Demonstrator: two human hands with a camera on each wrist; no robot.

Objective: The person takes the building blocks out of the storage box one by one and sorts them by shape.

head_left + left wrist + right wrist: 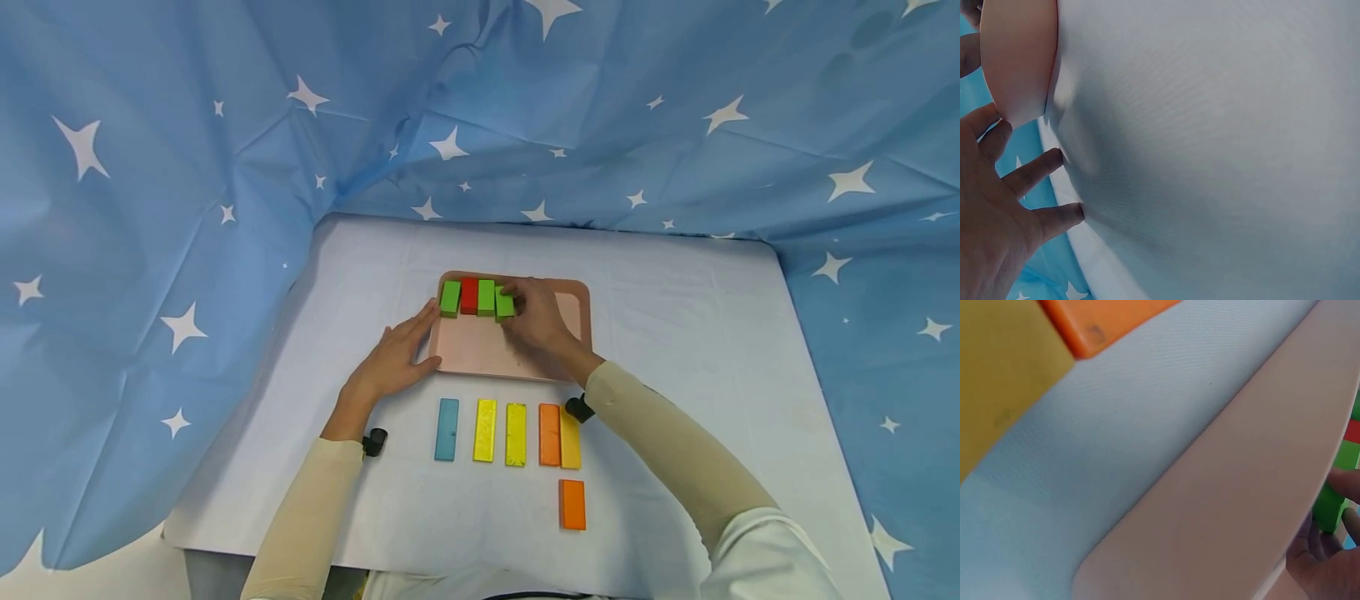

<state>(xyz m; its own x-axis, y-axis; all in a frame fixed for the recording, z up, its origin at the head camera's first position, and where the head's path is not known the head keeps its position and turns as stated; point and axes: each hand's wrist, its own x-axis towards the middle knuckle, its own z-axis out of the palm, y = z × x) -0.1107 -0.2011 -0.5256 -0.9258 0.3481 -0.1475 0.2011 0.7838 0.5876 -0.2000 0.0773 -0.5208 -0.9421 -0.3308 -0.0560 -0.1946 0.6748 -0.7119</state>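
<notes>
Blue star-print curtain point(600, 87) borders a white-covered table point(675, 333). Near frame centre, the right hand point(537, 317) pinches a bright-green rectangular block point(505, 307) in a pink tray point(476, 352); the straight-fingered left hand point(393, 360) touches the tray's edge.

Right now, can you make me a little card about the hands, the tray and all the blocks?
Left hand: fingers spread, touching the tray's left side
Right hand: holding a green block
Tray: pink
Other blocks in tray, left to right: green, red, green
Blocks on table: one blue, two yellow, one golden, two orange
</notes>
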